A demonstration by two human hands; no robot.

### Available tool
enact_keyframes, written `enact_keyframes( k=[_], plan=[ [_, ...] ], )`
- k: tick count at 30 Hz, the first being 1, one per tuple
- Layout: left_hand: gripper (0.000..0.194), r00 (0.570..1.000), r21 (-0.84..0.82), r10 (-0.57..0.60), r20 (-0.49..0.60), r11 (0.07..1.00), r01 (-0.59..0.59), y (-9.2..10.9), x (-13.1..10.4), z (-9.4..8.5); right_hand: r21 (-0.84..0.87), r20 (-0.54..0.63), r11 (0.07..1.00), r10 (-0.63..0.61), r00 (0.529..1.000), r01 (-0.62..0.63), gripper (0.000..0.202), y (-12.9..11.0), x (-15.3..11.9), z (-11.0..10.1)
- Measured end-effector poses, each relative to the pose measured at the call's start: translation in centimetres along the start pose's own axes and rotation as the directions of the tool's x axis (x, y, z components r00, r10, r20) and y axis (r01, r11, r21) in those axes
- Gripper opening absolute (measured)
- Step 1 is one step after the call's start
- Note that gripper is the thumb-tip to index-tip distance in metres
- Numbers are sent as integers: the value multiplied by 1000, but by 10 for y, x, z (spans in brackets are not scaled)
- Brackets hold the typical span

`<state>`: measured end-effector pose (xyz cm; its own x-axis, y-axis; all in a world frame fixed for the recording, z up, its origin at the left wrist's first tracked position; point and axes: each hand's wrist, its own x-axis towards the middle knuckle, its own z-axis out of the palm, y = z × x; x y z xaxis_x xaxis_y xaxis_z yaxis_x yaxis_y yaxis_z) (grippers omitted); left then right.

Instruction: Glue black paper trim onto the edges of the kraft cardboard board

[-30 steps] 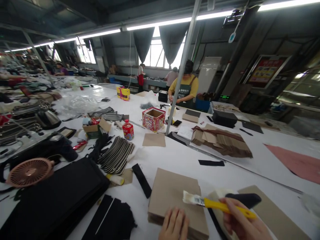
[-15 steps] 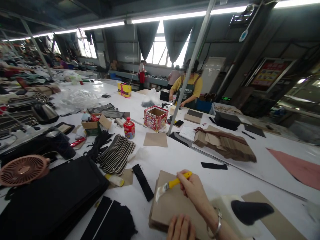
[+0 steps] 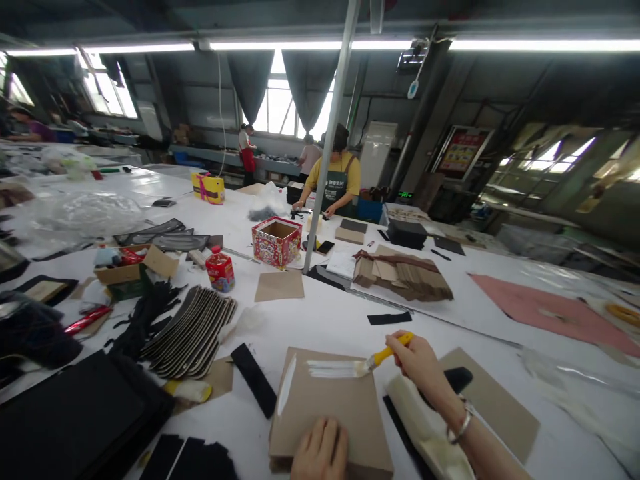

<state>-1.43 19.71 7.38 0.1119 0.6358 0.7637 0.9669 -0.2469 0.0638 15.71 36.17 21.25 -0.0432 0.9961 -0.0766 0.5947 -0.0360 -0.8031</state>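
Observation:
A yellow-handled paintbrush is gripped in my right hand, its bristles touching the top sheet near the far right corner. Under it lies a stack of tan cardboard sheets. White wet streaks run along the far edge and down the left side of the top sheet. My left hand lies flat on the near edge of the stack, fingers stretched out. Beside my right forearm sits a cream-coloured container, partly hidden, with a dark object behind the wrist. A black strip lies left of the stack.
Curved dark pieces and a black stack lie to the left. Further back stand a red bottle, a patterned box and a metal pole. A co-worker in a yellow shirt stands across the table.
My right hand has swept the brush rightward across the top sheet, leaving white streaks. The left hand stays on the stack. The view has turned right.

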Motion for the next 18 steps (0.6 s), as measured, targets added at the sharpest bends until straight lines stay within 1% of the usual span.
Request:
enact_keyframes(
  k=[2,3,5,7,9,11,13,15,16,18],
  plan=[
    [27,998,-20,46,46,999,-45,-4,4,0,-101,-34,994,-34,999,30,31,3,-2,-19],
    [25,995,-38,51,84,998,-47,-5,6,0,-128,-34,990,-55,998,51,33,2,-6,-25],
    [28,982,-87,23,185,996,-6,-6,8,0,-128,-4,986,-107,994,106,34,-6,-17,-30],
    [35,954,-124,-34,299,989,75,-6,11,-2,-119,60,970,-206,977,212,32,-16,-33,-28],
    [40,918,-142,-68,390,981,133,-5,14,-6,-127,156,934,-314,937,334,29,-23,-53,-24],
    [43,882,-150,-73,466,976,160,-4,19,-12,-138,257,903,-365,895,408,27,-27,-75,-23],
    [44,833,-152,-58,550,974,169,-3,28,-20,-162,332,897,-343,879,411,26,-26,-97,-26],
    [40,767,-136,-36,640,978,159,-3,39,-29,-182,361,910,-292,886,374,26,-24,-117,-35],
    [37,734,-131,-15,679,981,141,-2,44,-34,-178,351,923,-265,898,342,27,-22,-127,-42],
    [31,675,-129,40,737,988,82,-3,55,-43,-140,278,955,-214,936,260,29,-15,-144,-59]
  ],
)
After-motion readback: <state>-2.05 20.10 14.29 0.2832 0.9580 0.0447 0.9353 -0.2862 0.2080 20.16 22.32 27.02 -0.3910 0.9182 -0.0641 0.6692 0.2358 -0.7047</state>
